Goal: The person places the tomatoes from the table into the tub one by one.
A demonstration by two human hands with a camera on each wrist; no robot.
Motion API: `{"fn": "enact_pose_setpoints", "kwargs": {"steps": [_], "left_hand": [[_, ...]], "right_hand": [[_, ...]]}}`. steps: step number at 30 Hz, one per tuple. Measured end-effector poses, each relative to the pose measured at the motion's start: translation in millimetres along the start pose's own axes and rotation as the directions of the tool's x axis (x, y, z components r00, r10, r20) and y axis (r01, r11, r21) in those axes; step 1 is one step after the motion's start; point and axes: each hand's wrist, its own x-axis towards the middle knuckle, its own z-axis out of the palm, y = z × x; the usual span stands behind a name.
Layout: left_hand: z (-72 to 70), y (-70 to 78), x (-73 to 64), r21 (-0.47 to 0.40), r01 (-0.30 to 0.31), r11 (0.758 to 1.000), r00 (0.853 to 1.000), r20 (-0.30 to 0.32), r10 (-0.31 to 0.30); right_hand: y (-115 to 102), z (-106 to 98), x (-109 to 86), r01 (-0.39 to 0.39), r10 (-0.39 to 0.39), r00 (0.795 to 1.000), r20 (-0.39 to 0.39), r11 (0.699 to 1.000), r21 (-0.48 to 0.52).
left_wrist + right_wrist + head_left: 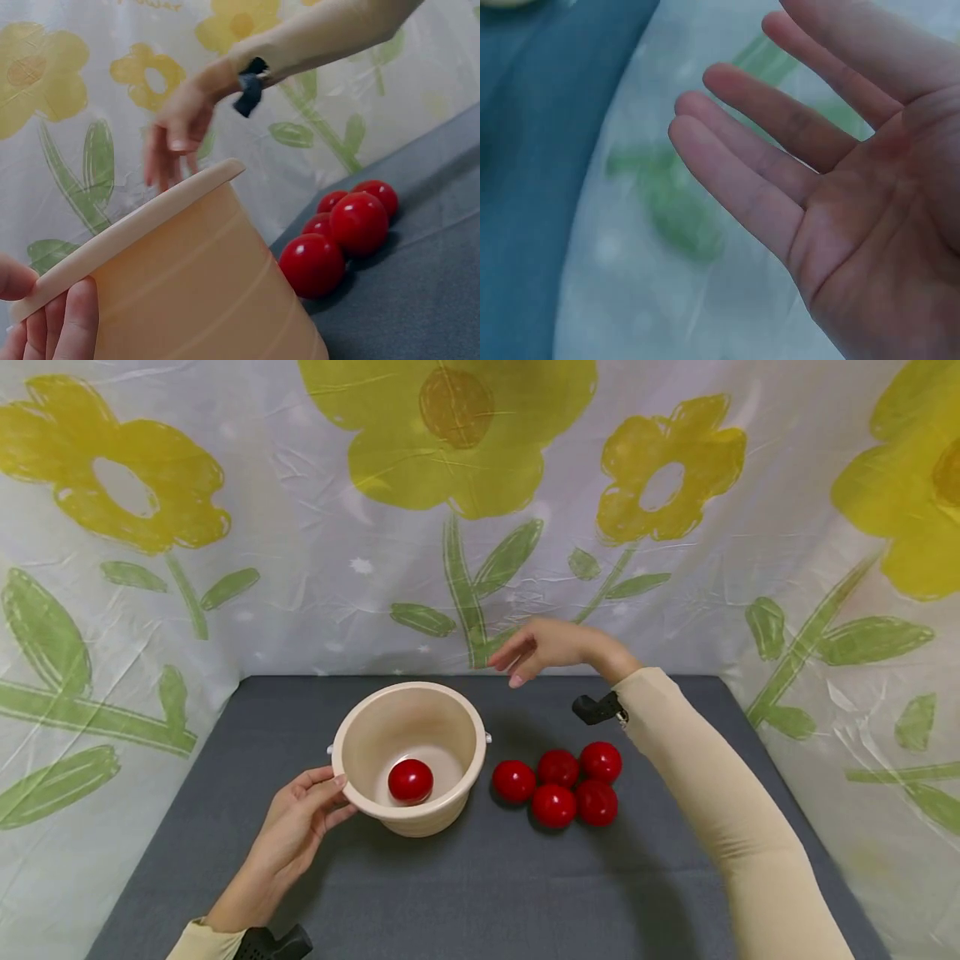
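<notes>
A cream plastic bucket (450,814) stands on the table, one glossy red ball (410,781) lying on its bottom. My left hand (296,827) grips the bucket's rim at the left side, thumb above and fingers beneath; the left wrist view shows this hold on the rim (127,236) up close. Above the table's back part, to the right of the bucket, my right hand (551,647) hovers with nothing in it. Its fingers are relaxed and spread, the palm bare in the right wrist view (870,195). Several more red balls (554,807) sit clustered right of the bucket.
A dark grey cloth covers the table (465,902). Behind and at both sides hangs a pale curtain (315,568) printed with yellow flowers and green leaves. Small knobs (488,737) stick out from the bucket's sides.
</notes>
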Motion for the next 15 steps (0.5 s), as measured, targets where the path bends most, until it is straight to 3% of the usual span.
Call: {"fn": "enact_pose_setpoints", "kwargs": {"steps": [7, 15], "left_hand": [[0.1, 0.0, -0.6, -0.009, 0.002, 1.0, 1.0, -0.007, -0.002], [0.3, 0.5, -1.5, -0.009, 0.009, 1.0, 1.0, -0.008, -0.01]], "right_hand": [[68, 6, -43.8, -0.1, 0.101, 0.994, -0.044, 0.995, 0.017], [142, 40, -73.3, -0.112, 0.116, 0.992, -0.051, 0.99, 0.086]]}}
